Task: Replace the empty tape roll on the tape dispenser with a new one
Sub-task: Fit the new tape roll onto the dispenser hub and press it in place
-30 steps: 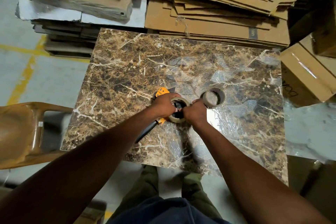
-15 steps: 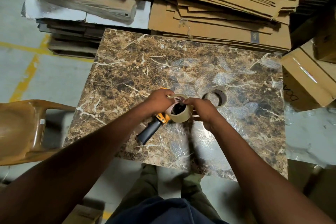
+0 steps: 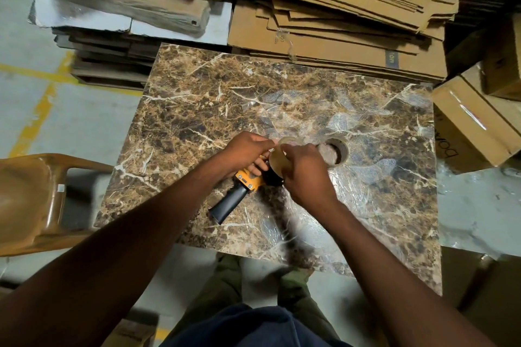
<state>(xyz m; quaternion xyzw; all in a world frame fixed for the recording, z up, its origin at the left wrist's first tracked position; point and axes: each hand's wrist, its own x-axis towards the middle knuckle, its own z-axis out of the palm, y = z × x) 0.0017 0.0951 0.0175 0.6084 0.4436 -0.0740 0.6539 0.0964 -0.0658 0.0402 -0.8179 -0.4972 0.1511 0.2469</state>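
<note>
Yellow metal of the tape dispenser (image 3: 249, 180) shows just under the left hand (image 3: 246, 149), whose fingers close on its frame; its black handle runs back and leftward from the hands, toward the person, on the table (image 3: 197, 110). Between both hands sits the new tape roll (image 3: 277, 162), tilted on the dispenser's far end, the right hand (image 3: 306, 175) gripping it from the near right. Just beyond the right hand lies the empty core (image 3: 337, 151), apart from the dispenser.

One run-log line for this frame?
left hand: on dispenser | right hand: on new tape roll | empty core: on table
</note>
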